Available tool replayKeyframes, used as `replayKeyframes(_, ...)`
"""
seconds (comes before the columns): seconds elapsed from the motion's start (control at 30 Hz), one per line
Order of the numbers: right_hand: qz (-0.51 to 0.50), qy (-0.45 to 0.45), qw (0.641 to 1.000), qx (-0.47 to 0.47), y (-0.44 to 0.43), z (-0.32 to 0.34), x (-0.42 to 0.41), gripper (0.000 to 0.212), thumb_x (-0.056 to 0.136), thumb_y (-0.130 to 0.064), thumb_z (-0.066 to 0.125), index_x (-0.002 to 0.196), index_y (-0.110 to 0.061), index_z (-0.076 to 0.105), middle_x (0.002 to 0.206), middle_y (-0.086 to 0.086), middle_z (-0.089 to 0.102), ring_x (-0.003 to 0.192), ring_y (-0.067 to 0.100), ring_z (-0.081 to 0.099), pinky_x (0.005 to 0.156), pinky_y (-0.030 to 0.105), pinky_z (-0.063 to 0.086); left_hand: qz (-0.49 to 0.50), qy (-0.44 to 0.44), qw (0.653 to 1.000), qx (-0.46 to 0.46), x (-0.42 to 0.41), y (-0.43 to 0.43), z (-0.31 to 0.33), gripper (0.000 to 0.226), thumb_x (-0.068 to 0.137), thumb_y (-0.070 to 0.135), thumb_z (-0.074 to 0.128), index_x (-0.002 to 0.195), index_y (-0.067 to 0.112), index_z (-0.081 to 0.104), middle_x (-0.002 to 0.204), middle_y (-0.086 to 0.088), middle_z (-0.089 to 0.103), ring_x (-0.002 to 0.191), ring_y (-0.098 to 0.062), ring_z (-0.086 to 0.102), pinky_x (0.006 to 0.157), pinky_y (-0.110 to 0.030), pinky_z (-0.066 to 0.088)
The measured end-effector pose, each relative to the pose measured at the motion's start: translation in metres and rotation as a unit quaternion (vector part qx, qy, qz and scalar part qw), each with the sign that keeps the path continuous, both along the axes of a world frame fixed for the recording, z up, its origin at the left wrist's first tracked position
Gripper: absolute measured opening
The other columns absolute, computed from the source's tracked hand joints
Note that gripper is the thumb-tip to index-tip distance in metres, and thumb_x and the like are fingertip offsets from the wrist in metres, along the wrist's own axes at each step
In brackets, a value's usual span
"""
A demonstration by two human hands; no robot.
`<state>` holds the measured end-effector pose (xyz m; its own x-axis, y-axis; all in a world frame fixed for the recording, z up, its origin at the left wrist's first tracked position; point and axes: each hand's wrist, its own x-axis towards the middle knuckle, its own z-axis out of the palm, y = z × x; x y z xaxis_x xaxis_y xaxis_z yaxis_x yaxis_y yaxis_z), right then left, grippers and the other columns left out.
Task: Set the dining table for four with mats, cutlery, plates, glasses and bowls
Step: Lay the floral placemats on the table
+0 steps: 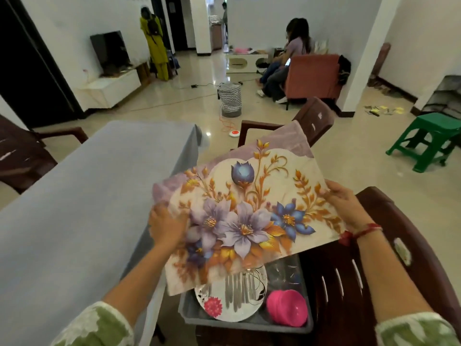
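Note:
A floral mat [249, 211] with purple and blue flowers is lifted in the air to the right of the dining table [82, 196], which has a grey-blue cloth. My left hand [166, 224] grips its left edge and my right hand [345, 204] grips its right edge. More mats seem stacked under it, with a purple edge showing. Below the mat, a grey tray [199, 318] on a dark chair holds white plates [232, 295] with cutlery lying on them, pink bowls [287, 308] and clear glasses [287, 273], partly hidden by the mat.
Dark brown chairs stand at the table's left [22, 156], at the far right [314, 121] and under the tray [399, 245]. A green stool [431, 138] stands at right. A patterned basket [229, 99] and an orange cable lie on the floor beyond. People are in the room's far part.

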<state>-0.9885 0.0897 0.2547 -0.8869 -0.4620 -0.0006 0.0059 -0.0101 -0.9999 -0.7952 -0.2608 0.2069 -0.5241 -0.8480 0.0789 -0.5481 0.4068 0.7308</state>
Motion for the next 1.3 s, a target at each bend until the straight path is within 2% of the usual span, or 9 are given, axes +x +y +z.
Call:
replayKeyframes(0.13, 0.065, -0.043, 0.997, -0.024, -0.053, -0.007, 0.018, 0.058, 0.047, -0.051, 0.087, 0.096, -0.023, 0.074, 0.092, 0.003, 0.074, 0.082, 0.018, 0.071, 0.066, 0.029, 0.058, 0.087, 0.04, 0.994, 0.05, 0.06, -0.035, 0.001, 0.079, 0.084, 0.042, 0.067, 0.142, 0.005, 0.028, 0.143, -0.022, 0.035, 0.131, -0.039, 0.035, 0.105, -0.048, 0.033)
replayKeyframes(0.27, 0.095, -0.035, 0.995, 0.0, -0.106, -0.004, 0.051, 0.071, 0.055, -0.052, 0.083, 0.11, -0.012, 0.063, 0.094, 0.004, 0.073, 0.083, 0.018, 0.07, 0.067, 0.028, 0.057, 0.14, 0.099, 0.976, 0.135, 0.135, -0.067, 0.004, 0.061, 0.087, 0.029, 0.067, 0.134, 0.006, 0.036, 0.13, -0.019, 0.051, 0.114, -0.039, 0.052, 0.088, -0.04, 0.043)
replayKeyframes(0.4, 0.134, -0.017, 0.988, 0.069, -0.168, -0.003, 0.087, 0.018, 0.091, -0.018, 0.058, 0.106, -0.01, 0.062, 0.078, -0.002, 0.073, 0.069, 0.013, 0.069, 0.059, 0.023, 0.056, 0.197, 0.158, 0.955, 0.157, 0.222, -0.086, 0.004, 0.047, 0.085, 0.013, 0.068, 0.126, 0.004, 0.047, 0.118, -0.015, 0.057, 0.104, -0.032, 0.057, 0.08, -0.037, 0.048)
replayKeyframes(0.5, 0.162, 0.012, 0.978, 0.129, -0.219, -0.006, 0.123, 0.021, 0.096, -0.013, 0.05, 0.113, -0.004, 0.059, 0.089, 0.01, 0.069, 0.068, 0.016, 0.067, 0.063, 0.03, 0.056, 0.229, 0.163, 0.945, 0.166, 0.282, -0.093, -0.004, 0.032, 0.088, 0.007, 0.06, 0.119, 0.001, 0.053, 0.111, -0.016, 0.062, 0.099, -0.032, 0.06, 0.076, -0.035, 0.047)
replayKeyframes(0.63, 0.232, 0.007, 0.958, 0.167, -0.286, -0.017, 0.181, 0.014, 0.097, -0.008, 0.046, 0.097, -0.008, 0.06, 0.073, 0.004, 0.067, 0.052, 0.004, 0.065, 0.048, 0.018, 0.052, 0.306, 0.18, 0.919, 0.17, 0.36, -0.092, -0.014, 0.02, 0.091, 0.003, 0.048, 0.107, 0.003, 0.06, 0.103, -0.015, 0.064, 0.087, -0.027, 0.058, 0.072, -0.031, 0.045)
replayKeyframes(0.77, 0.275, 0.026, 0.942, 0.19, -0.345, -0.032, 0.225, 0.014, 0.097, -0.01, 0.047, 0.105, -0.006, 0.058, 0.089, 0.013, 0.064, 0.065, 0.016, 0.063, 0.054, 0.026, 0.053, 0.374, 0.182, 0.895, 0.164, 0.416, -0.092, -0.018, 0.023, 0.091, 0.003, 0.046, 0.106, 0.006, 0.063, 0.098, -0.009, 0.062, 0.085, -0.024, 0.057, 0.067, -0.027, 0.04)
replayKeyframes(0.93, 0.311, 0.096, 0.92, 0.218, -0.408, -0.035, 0.245, 0.015, 0.098, -0.01, 0.045, 0.108, -0.012, 0.056, 0.094, 0.011, 0.065, 0.079, 0.023, 0.062, 0.07, 0.035, 0.052, 0.42, 0.183, 0.873, 0.164, 0.445, -0.109, -0.028, 0.021, 0.089, 0.004, 0.052, 0.105, 0.005, 0.065, 0.097, -0.011, 0.064, 0.083, -0.024, 0.057, 0.066, -0.027, 0.041)
replayKeyframes(1.07, 0.322, 0.199, 0.885, 0.27, -0.455, -0.047, 0.225, 0.019, 0.096, -0.015, 0.044, 0.11, -0.016, 0.056, 0.108, 0.01, 0.062, 0.098, 0.028, 0.058, 0.088, 0.041, 0.048, 0.411, 0.173, 0.872, 0.2, 0.438, -0.134, -0.045, 0.009, 0.085, 0.003, 0.058, 0.086, 0.009, 0.064, 0.086, -0.011, 0.066, 0.078, -0.028, 0.061, 0.067, -0.038, 0.052)
replayKeyframes(1.3, 0.345, 0.245, 0.847, 0.321, -0.556, -0.077, 0.159, 0.027, 0.095, -0.011, 0.044, 0.118, -0.007, 0.057, 0.114, 0.016, 0.061, 0.093, 0.025, 0.052, 0.08, 0.031, 0.039, 0.405, 0.217, 0.833, 0.308, 0.384, -0.189, -0.081, 0.007, 0.088, -0.001, 0.061, 0.095, 0.001, 0.063, 0.092, -0.016, 0.066, 0.077, -0.027, 0.064, 0.068, -0.035, 0.054)
